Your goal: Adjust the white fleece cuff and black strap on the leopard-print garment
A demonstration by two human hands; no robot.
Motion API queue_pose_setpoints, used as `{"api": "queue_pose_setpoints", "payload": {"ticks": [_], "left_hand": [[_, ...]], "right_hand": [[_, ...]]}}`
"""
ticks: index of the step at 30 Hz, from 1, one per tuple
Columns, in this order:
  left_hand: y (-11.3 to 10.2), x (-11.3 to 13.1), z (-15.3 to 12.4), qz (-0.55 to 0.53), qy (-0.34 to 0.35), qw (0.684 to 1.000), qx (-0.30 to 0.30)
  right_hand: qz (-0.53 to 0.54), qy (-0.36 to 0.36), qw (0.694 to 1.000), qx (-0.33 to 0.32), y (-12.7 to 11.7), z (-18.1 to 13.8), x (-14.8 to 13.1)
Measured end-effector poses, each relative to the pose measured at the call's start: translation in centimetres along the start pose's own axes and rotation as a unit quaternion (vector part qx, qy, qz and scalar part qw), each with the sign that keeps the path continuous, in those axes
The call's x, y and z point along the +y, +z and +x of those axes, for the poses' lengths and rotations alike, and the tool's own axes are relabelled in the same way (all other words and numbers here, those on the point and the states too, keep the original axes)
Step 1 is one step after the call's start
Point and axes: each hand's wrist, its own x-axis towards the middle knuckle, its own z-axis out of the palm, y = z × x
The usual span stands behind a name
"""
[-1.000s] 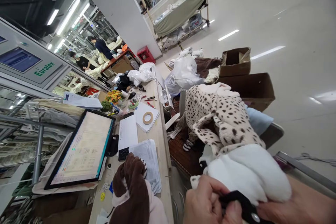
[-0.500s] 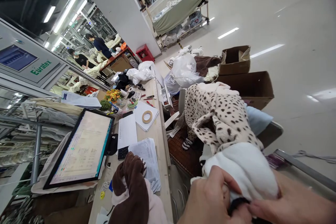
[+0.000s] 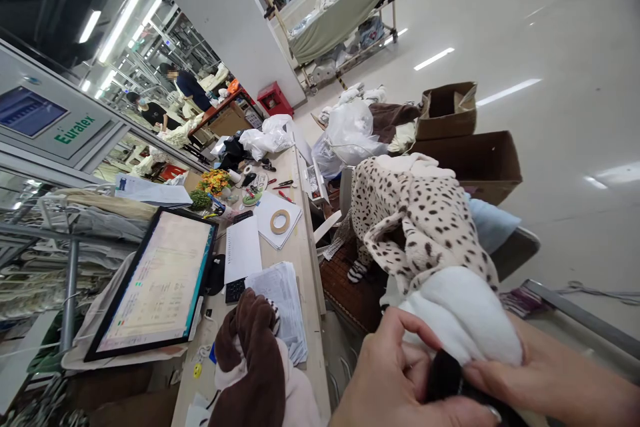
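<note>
In the lower right, my left hand (image 3: pixel 383 373) pinches a small black piece (image 3: pixel 444 373) whose kind I cannot make out. My right hand (image 3: pixel 550 363) comes in from the right edge, its thumb pressed on the same black piece and its other fingers partly hidden behind white plush fabric (image 3: pixel 463 310). This white part bulges up between the two hands. Beyond it, cream plush fabric with dark spots (image 3: pixel 425 220) lies draped over a chair, and the white part seems joined to it. The frame's bottom edge cuts off both hands.
Left of the hands runs a desk (image 3: pixel 313 320) with a monitor (image 3: pixel 155 280), papers (image 3: pixel 280 310), a tape roll (image 3: pixel 279 221) and a brown-and-pink plush garment (image 3: pixel 260 367). Cardboard boxes (image 3: pixel 480 160) and plastic bags (image 3: pixel 345 130) stand beyond the chair. Two people work far back.
Between my fingers the black piece has come up and shows more. My left fingers have shifted slightly around it. The white fabric sits a little lower.
</note>
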Motion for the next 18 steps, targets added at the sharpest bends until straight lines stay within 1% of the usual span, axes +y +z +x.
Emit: {"api": "queue_pose_setpoints", "payload": {"ticks": [2,4,6,9,14,18], "left_hand": [[-0.4,-0.5,0.3,-0.057,0.033,0.998,-0.014],[-0.6,-0.7,0.5,-0.092,0.062,0.993,-0.036],[-0.7,-0.9,0.6,-0.113,0.073,0.989,-0.062],[-0.6,-1.0,0.6,-0.137,0.08,0.985,-0.074],[-0.5,-1.1,0.5,-0.143,0.083,0.983,-0.075],[-0.4,-0.9,0.5,-0.128,0.07,0.988,-0.055]], "right_hand": [[-0.009,-0.014,1.0,0.022,-0.1,-0.1,0.2],[-0.019,-0.021,0.999,0.034,-0.3,-0.1,0.4],[-0.028,-0.023,0.999,0.033,-0.4,-0.1,0.6],[-0.049,-0.023,0.998,0.025,-0.4,0.0,0.6],[-0.068,0.004,0.998,0.016,-0.4,0.3,-0.1],[-0.053,0.016,0.998,0.015,-0.5,0.2,-0.5]]}}
